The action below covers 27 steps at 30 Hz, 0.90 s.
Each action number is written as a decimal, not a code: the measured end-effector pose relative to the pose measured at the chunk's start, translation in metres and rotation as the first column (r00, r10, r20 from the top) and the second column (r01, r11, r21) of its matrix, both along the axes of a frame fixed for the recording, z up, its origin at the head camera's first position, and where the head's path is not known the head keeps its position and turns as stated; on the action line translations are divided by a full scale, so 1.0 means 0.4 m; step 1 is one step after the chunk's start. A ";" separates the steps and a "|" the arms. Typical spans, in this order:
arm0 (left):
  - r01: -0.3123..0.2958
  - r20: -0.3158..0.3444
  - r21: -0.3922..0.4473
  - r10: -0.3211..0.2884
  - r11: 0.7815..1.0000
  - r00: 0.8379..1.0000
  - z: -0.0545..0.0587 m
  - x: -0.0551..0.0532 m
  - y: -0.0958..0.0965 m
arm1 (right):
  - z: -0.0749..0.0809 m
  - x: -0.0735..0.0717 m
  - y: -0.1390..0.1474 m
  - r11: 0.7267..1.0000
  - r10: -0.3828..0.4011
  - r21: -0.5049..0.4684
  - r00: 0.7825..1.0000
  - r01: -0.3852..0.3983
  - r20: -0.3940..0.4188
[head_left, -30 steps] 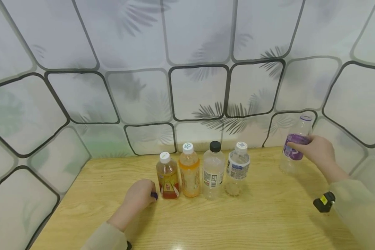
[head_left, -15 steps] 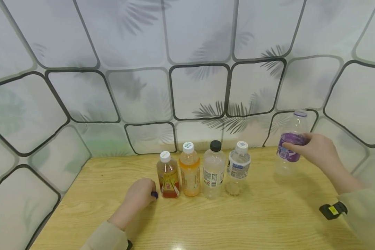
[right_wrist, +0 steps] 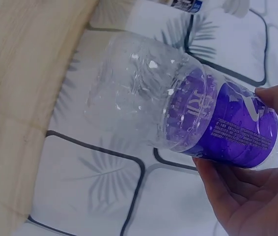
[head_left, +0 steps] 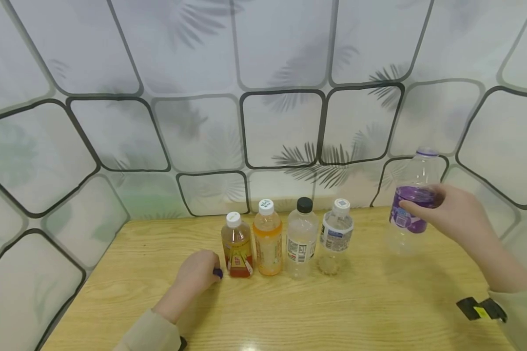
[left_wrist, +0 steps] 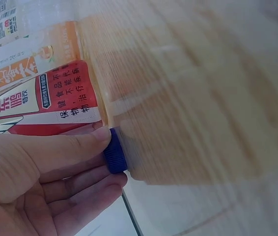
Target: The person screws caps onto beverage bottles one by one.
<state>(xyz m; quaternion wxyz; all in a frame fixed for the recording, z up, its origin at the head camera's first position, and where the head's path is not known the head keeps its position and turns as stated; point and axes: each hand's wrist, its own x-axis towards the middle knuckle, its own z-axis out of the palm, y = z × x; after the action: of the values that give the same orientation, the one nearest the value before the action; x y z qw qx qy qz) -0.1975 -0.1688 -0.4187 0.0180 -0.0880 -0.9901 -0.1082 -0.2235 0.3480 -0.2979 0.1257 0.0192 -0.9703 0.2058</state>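
In my right hand (head_left: 460, 214) is a clear plastic bottle (head_left: 414, 207) with a purple label, its neck uncapped and leaning slightly right. Fingers and thumb wrap the label, and the right wrist view shows the bottle's clear base (right_wrist: 124, 88) off the wooden surface. My left hand (head_left: 193, 275) pinches a dark blue bottle cap (left_wrist: 115, 152) between thumb and fingers, down at the table. Just right of that hand stands an amber drink bottle (head_left: 238, 251) with a white cap and a red-and-yellow label; the left wrist view shows its label (left_wrist: 55, 98) close up.
Beside the amber bottle, in a row, stand an orange-banded bottle (head_left: 268, 243), a black-capped clear bottle (head_left: 301, 239) and a white-capped clear bottle (head_left: 335, 239). The wooden table (head_left: 289, 312) meets a patterned wall covering (head_left: 281, 131) behind and at both sides.
My right hand has brought the purple-labelled bottle slightly left and then up and nearer to me, its wrist shifting right and down in view. My left hand keeps its place with the cap.
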 end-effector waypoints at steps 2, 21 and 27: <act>0.002 -0.001 0.005 -0.002 1.000 1.000 0.000 0.000 0.000 | 0.009 0.016 -0.009 1.000 0.002 -0.002 1.000 -0.002 -0.013; -0.009 0.006 0.004 0.009 1.000 1.000 0.001 -0.001 0.001 | 0.030 0.134 -0.124 0.993 0.099 -0.055 0.995 -0.101 -0.033; -0.005 0.005 0.012 0.005 1.000 1.000 0.000 -0.001 0.002 | 0.016 0.145 -0.165 0.983 0.161 -0.083 0.986 -0.164 -0.041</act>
<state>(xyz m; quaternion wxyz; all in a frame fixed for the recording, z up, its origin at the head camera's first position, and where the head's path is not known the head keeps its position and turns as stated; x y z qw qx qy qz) -0.1978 -0.1681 -0.4185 0.0162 -0.0849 -0.9897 -0.1142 -0.1657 0.2821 -0.2916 0.1260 0.0963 -0.9535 0.2564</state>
